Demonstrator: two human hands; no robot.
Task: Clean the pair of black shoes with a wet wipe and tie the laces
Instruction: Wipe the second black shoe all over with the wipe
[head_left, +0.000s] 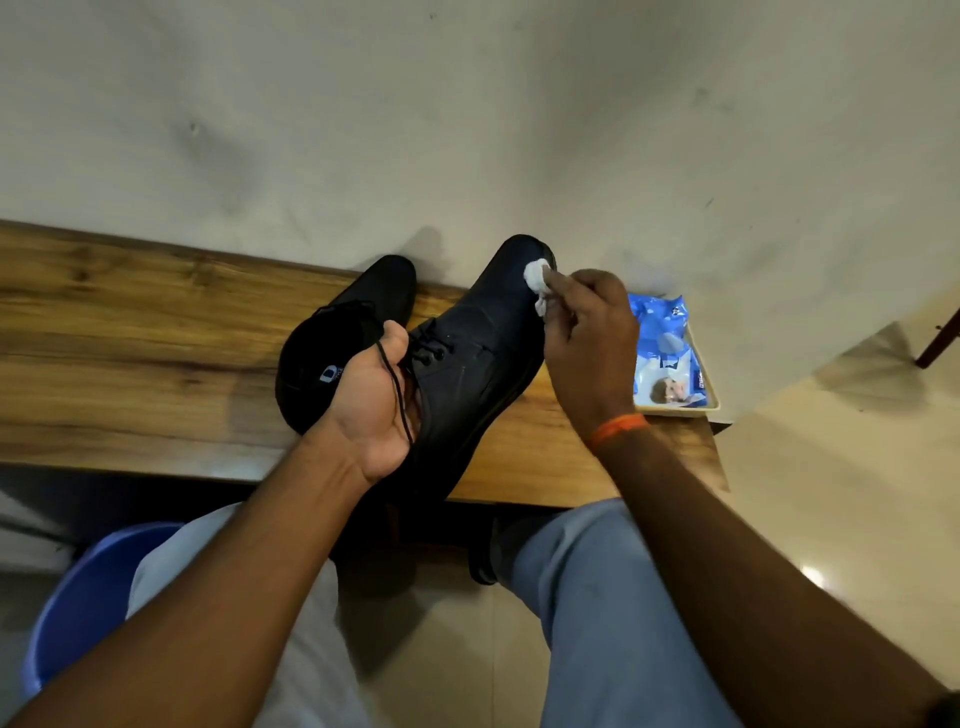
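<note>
Wood-grain bench (130, 332) set against a pale wall, seen from above by a seated person in light trousers. Two black shoes are present. One black lace-up shoe (467, 364) is raised over the bench, its long axis running from the heel at the lower left to the toe at the upper right, the toe pointing away toward the wall. The second black shoe (384, 291) lies on the bench just behind it, toe also toward the wall, its opening showing a printed insole label. Two hands are in view. The left hand (374, 405) grips the raised shoe at its opening, palm up, thumb curled over the edge, with a loose black lace (397, 395) trailing across the palm. The right hand (592, 338), wearing one orange wristband (618, 428), pinches one crumpled white wet wipe (537, 286) and presses it against the toe cap. One blue wet-wipe packet (667, 358) lies in a shallow tray (714, 395) at the bench's right end. One blue plastic bin (88, 608) stands on the floor at lower left.
</note>
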